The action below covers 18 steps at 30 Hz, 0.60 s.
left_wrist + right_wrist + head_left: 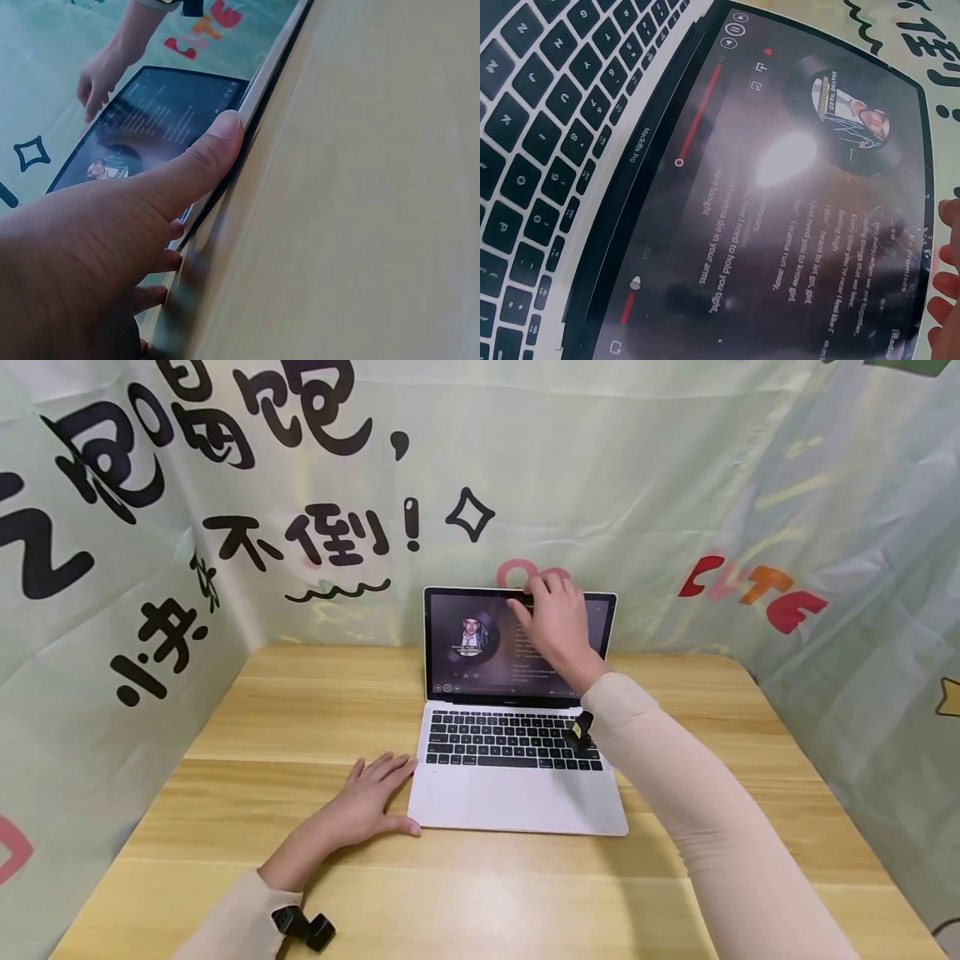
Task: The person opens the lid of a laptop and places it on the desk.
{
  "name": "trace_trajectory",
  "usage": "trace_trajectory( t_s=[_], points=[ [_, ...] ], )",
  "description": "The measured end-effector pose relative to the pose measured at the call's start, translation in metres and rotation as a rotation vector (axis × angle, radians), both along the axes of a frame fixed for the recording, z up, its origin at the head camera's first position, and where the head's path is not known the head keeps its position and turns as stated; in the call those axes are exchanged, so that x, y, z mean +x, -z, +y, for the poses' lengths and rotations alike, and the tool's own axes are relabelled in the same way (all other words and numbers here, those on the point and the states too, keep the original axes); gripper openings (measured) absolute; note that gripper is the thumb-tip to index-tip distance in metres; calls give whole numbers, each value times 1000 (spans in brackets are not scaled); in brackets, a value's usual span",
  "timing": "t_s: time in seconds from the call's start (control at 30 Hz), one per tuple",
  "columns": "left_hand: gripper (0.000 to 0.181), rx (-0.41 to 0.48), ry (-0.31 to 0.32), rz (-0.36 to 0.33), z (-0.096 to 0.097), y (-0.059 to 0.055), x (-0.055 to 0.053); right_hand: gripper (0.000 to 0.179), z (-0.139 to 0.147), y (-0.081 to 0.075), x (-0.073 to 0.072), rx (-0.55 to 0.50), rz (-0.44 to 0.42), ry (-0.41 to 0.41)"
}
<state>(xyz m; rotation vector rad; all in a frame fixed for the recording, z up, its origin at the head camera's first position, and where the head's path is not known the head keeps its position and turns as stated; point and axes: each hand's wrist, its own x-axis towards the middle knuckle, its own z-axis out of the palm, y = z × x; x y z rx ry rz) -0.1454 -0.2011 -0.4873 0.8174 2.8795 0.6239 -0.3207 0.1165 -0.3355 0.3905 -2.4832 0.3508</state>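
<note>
A silver laptop (517,797) stands with its lid raised on the wooden table. Its lit screen (780,217) shows a music player with a round cover picture and lyric lines. My left hand (363,806) lies flat on the table at the laptop's left side, fingers spread. The thumb of that hand touches the front left corner in the left wrist view. Up at the lid's top edge is my right hand (557,622), its fingers loosely bent. In the right wrist view its fingertips (943,309) are beside that edge; contact is hard to tell.
The wooden table (300,710) extends around the laptop. Behind it hangs a pale green printed cloth (615,468) with black characters and coloured letters. A small black camera (303,927) is strapped at my left wrist, and another black camera (579,731) at my right.
</note>
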Motion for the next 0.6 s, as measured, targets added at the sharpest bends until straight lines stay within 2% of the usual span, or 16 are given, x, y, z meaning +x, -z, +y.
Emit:
trace_trajectory(
  t_s=[0.33,0.6],
  points=[
    [108,-12,-2,6,0,-3,-1,40,16,-2,21,-3,-35,-14],
    [108,-37,13,-17,0,-5,-1,42,30,4,44,12,-75,-69]
  ],
)
